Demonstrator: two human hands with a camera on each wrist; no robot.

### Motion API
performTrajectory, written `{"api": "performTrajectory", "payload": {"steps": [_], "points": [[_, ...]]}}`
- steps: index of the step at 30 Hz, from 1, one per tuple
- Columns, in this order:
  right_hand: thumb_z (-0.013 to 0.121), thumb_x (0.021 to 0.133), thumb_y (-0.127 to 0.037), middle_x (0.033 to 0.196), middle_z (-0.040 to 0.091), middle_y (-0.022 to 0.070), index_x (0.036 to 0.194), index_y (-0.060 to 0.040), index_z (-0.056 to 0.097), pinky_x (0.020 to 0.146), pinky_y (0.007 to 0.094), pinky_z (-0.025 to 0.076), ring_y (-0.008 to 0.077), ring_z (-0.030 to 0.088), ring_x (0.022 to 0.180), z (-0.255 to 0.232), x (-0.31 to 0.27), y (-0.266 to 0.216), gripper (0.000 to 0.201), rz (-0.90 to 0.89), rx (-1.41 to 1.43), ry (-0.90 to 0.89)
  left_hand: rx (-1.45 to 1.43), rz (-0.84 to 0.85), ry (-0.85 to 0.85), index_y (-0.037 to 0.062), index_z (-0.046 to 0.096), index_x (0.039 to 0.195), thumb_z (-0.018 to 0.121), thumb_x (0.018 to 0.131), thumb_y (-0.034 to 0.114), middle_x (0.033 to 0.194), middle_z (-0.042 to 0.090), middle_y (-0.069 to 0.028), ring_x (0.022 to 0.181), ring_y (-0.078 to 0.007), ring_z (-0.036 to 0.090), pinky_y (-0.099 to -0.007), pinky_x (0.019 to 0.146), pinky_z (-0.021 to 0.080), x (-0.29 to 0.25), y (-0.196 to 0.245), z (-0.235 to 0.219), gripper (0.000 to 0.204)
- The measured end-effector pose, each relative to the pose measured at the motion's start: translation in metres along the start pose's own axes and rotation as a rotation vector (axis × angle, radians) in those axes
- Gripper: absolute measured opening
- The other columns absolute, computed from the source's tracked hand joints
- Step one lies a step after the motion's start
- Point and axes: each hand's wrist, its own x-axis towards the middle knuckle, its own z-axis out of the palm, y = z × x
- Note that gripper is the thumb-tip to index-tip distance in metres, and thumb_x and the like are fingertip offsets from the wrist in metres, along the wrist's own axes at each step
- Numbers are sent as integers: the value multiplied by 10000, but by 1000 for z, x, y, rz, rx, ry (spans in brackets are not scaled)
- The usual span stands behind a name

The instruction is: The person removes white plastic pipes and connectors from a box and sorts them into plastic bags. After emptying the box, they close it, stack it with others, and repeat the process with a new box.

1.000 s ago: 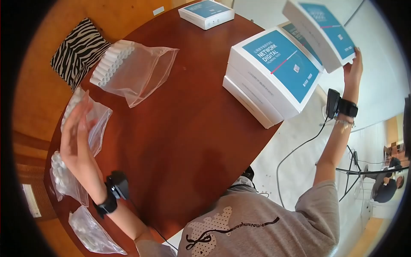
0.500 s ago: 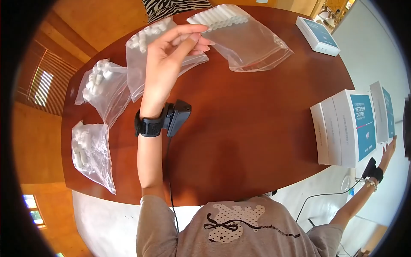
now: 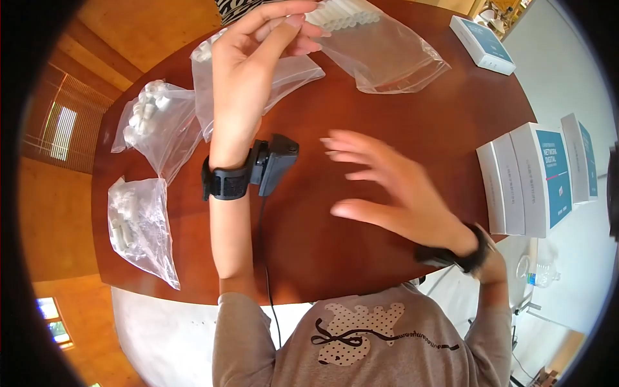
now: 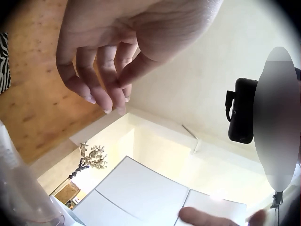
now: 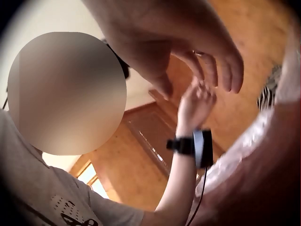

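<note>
My left hand (image 3: 248, 71) is raised over the far left of the table, fingers loosely bent, thumb near the fingertips, holding nothing. Beneath and beside it lie clear plastic bags: one (image 3: 396, 68) with a row of white tubes, another (image 3: 290, 77) partly hidden by the hand. My right hand (image 3: 400, 190), blurred, is over the middle of the table with fingers spread and nothing in it. In the right wrist view its fingers (image 5: 230, 70) overlap the left hand. White boxes with blue faces (image 3: 548, 174) are grouped at the right edge, another box (image 3: 583, 158) beside them.
Two more clear bags of white pieces, a middle bag (image 3: 174, 122) and a nearer bag (image 3: 155, 238), lie along the table's left side. A single blue-and-white box (image 3: 483, 45) sits at the far right corner. A black cable (image 3: 269, 284) trails from the left wrist camera.
My right hand let go of a box beside the grouped boxes and swung left over the table. My left hand moved right and forward from the left-side bags. The head view has turned.
</note>
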Motion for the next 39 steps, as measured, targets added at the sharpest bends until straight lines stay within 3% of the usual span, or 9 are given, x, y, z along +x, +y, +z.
{"api": "performTrajectory", "payload": {"steps": [1,3,5,11,21,27,32,35,39], "points": [[727,783,-112,1338,462,114,1392,-57,326,986,377,418,222,488,1188,0,3,-4,730,45,-15,-74,-11,6,18,-27,616,1095,524,909,90,874,644,-80,777,-140,599,-279,777,479,-1,2,1,238],[728,778,-52,1294,454,105,1406,-51,271,1002,364,403,202,487,1178,40,49,15,777,76,605,-218,-34,14,50,-26,620,1084,533,906,95,866,644,-77,769,-138,598,-280,773,478,-1,6,0,231],[736,769,-38,1209,517,77,1345,-29,354,907,319,474,165,532,1106,62,70,17,691,-9,630,-228,-48,18,87,-24,625,1071,540,903,94,855,645,-73,760,-135,597,-279,768,477,0,9,-4,222],[767,750,-73,1008,603,48,1170,-5,506,683,242,535,96,600,857,87,93,15,499,55,644,-182,-156,74,147,-36,604,1061,482,915,35,837,646,-100,766,-151,606,-250,733,485,8,10,-25,203],[828,681,-119,964,612,32,1141,-14,526,794,250,465,83,560,896,99,90,20,561,-111,340,-145,93,203,222,-28,570,1120,501,921,76,848,642,-93,762,-141,596,-251,729,471,9,17,-27,235],[841,664,-143,995,630,52,1149,-13,521,812,253,468,90,574,918,99,79,18,595,-81,277,-140,-279,114,296,-33,571,1098,499,920,112,838,630,-92,724,-123,571,-227,687,451,2,40,-20,241],[847,655,-157,997,634,72,1193,-4,489,799,255,480,83,582,916,102,72,20,664,-103,267,-129,234,418,561,-22,586,1054,528,909,64,812,615,-54,692,-78,535,-204,645,421,10,24,-24,179],[851,653,-175,996,637,78,1215,-7,470,784,252,485,83,587,901,100,77,22,699,-116,245,-141,313,363,595,-21,592,1029,513,919,83,791,614,-65,679,-87,538,-207,622,419,8,30,-23,171],[848,662,-197,981,643,90,1238,-17,447,773,256,489,91,598,882,91,82,19,725,-114,284,-130,-6,308,379,-55,567,1085,468,926,116,878,614,-126,743,-161,561,-265,704,449,10,17,-36,253]]}}
